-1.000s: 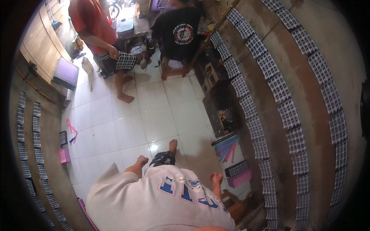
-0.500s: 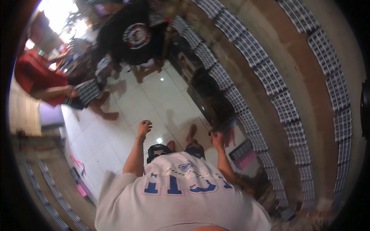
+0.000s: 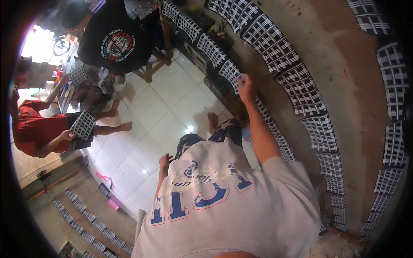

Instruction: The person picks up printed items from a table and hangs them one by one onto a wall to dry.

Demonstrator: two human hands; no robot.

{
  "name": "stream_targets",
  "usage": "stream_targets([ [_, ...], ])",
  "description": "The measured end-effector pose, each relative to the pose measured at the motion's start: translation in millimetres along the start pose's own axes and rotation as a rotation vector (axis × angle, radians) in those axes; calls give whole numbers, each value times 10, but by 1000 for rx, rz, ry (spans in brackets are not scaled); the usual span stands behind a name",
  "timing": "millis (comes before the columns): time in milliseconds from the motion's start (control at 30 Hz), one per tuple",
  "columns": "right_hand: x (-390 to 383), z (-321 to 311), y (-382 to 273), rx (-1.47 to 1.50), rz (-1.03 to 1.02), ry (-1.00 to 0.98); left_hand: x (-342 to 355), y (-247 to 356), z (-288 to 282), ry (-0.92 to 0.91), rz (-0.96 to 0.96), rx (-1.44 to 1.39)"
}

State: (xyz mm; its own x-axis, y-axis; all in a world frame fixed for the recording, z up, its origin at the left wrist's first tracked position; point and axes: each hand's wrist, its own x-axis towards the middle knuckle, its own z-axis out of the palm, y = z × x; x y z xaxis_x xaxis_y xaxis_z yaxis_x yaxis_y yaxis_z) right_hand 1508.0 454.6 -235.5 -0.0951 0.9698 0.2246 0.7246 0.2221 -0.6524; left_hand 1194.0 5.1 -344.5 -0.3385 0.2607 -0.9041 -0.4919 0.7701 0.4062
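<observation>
Since half a second ago, the right hand (image 3: 247,89) has risen from low beside the body to a checked sheet (image 3: 228,72) in the upper middle of the frame. Also the left hand (image 3: 164,161) has come nearer to the shirt (image 3: 241,215), and the view has turned, so the person in red (image 3: 36,127) appears lower at the left edge.

This sheet is one of a row along the wall (image 3: 331,73); a second row (image 3: 273,45) curves beside it toward the right. The right hand has its fingers bent together at the sheet's right edge, but I cannot tell if they pinch it or only touch it. The left hand, at the centre of the frame, is loosely open with curled fingers, and I see nothing in it.

I judge that the step in hand is handling this one sheet at its edge. The next move would call for a sure, light pinch, with care not to disturb the neighbouring sheets. At the left, the person in red holds another sheet (image 3: 84,125) in front of the shorts.
</observation>
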Motion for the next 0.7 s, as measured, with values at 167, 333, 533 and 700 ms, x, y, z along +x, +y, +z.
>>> stream_targets([
  [167, 496, 96, 23, -37, 55, -149, -40, 496, 463, 5, 54, -219],
  [333, 653, 231, 40, -60, 115, -218, -41, 855, 603, 17, 82, -165],
  [533, 622, 319, 122, -14, 41, -181, -69, 966, 582, 54, 86, -201],
  [700, 597, 388, 146, -34, -7, -141, 51, 667, 593, 69, -34, -229],
])
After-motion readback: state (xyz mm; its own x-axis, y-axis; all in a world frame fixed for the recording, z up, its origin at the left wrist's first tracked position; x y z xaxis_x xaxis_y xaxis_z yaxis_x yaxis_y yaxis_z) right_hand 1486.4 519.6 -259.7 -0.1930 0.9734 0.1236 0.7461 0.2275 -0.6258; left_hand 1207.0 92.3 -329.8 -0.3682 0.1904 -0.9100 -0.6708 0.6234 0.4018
